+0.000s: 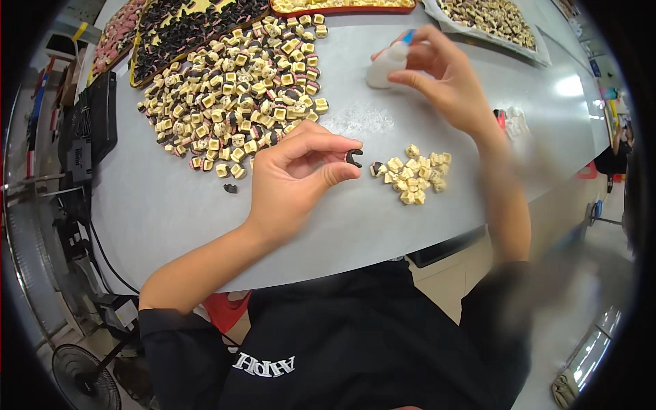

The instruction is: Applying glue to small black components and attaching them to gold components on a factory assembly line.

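Between the thumb and index finger of my left hand is a small black C-shaped piece, its open side facing right. Farther off to the right, my right hand has its thumb and fingers around a whitish squeeze bottle with a blue tip. The bottle stands tilted, near or on the table; I cannot tell which. Just right of the black piece lies a small cluster of cream-coloured hollow pieces, one with a dark part on it. A single black piece rests left of my left wrist.
A large heap of cream pieces with black and pink parts covers the grey table at left. Behind it are trays of black pieces, pink pieces and cream pieces. Another filled tray stands far right.
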Available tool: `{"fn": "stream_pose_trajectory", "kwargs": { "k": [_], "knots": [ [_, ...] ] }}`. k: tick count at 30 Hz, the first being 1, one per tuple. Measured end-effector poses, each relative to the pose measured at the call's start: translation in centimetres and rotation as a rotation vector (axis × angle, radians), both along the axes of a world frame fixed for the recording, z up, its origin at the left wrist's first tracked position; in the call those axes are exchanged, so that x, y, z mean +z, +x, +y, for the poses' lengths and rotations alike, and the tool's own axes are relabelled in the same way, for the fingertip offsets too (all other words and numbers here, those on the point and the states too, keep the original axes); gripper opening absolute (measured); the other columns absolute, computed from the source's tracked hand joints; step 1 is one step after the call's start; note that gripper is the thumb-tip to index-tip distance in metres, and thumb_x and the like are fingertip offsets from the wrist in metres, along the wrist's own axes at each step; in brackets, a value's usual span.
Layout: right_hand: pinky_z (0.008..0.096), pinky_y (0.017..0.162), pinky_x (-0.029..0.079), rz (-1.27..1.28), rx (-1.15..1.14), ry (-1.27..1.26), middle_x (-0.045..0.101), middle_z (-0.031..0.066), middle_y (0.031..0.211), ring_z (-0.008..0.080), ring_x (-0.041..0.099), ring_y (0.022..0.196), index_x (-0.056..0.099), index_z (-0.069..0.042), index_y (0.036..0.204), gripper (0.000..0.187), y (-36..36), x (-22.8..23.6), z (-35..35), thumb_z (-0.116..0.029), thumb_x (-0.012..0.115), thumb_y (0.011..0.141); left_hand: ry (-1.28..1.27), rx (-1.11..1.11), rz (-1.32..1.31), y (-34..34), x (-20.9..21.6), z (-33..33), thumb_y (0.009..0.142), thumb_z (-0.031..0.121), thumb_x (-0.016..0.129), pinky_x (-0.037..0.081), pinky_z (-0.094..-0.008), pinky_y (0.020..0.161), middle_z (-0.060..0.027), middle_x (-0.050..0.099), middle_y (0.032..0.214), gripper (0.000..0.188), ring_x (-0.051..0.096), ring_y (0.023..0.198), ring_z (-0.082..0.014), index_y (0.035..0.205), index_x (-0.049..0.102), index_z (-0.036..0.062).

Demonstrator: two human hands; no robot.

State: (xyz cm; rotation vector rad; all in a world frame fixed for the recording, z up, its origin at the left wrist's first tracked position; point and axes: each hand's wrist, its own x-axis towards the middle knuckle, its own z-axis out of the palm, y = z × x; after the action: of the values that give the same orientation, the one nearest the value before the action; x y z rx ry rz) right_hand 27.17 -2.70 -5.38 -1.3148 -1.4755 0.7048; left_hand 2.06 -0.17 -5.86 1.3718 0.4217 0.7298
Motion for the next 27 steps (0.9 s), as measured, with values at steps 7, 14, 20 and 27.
{"fn": "stream_pose_trajectory", "kwargs": {
  "k": [7, 14, 20, 27],
  "knots": [
    [0.0246, 0.063, 0.043, -0.535, -0.185, -0.176, 0.059, 0.0027, 0.083, 0.0095, 0.057, 0.076, 0.05, -0.005, 0.087, 0.033, 0.8, 4.4, -1.9, -0.02, 0.077, 0.072, -0.025, -0.004, -0.011, 0.2, 1.0, -0.2, 0.076, -0.008, 0.065, 0.048, -0.0237, 0.076, -0.004, 0.051, 0.087, 0.022, 0.052, 0.081, -0.0109, 0.097, 0.064, -0.003],
    [0.0267, 0.055, 0.043, -0.496, 0.299, -0.646, 0.059, 0.0061, 0.065, 0.0141, 0.055, 0.06, 0.057, -0.001, 0.075, 0.025, -1.3, 6.3, -3.7, -0.021, 0.073, 0.075, -0.023, 0.013, 0.037, -0.3, 0.4, -0.6, 0.077, -0.004, 0.067, 0.042, -0.02, 0.071, -0.0021, 0.049, 0.086, 0.019, 0.049, 0.078, -0.0081, 0.096, 0.065, -0.0016],
    [0.0267, 0.062, 0.046, -0.418, 0.399, -0.551, 0.059, 0.0068, 0.076, 0.0149, 0.057, 0.068, 0.061, 0.0, 0.081, 0.02, -1.0, 5.5, -3.9, -0.017, 0.071, 0.076, -0.037, 0.029, 0.052, 0.0, 0.6, -0.6, 0.077, 0.002, 0.07, 0.04, -0.0196, 0.069, -0.001, 0.049, 0.085, 0.02, 0.047, 0.076, -0.0073, 0.096, 0.065, -0.0011],
    [0.0283, 0.068, 0.049, -0.217, 0.407, -0.29, 0.059, 0.009, 0.086, 0.0159, 0.058, 0.074, 0.063, 0.0, 0.085, 0.012, -2.2, 5.5, -3.4, -0.009, 0.067, 0.078, -0.016, 0.039, 0.024, 0.1, 0.6, -0.6, 0.075, 0.0, 0.07, 0.04, -0.0198, 0.069, -0.0016, 0.05, 0.085, 0.021, 0.047, 0.076, -0.0082, 0.096, 0.065, -0.0007]
  ]
}}
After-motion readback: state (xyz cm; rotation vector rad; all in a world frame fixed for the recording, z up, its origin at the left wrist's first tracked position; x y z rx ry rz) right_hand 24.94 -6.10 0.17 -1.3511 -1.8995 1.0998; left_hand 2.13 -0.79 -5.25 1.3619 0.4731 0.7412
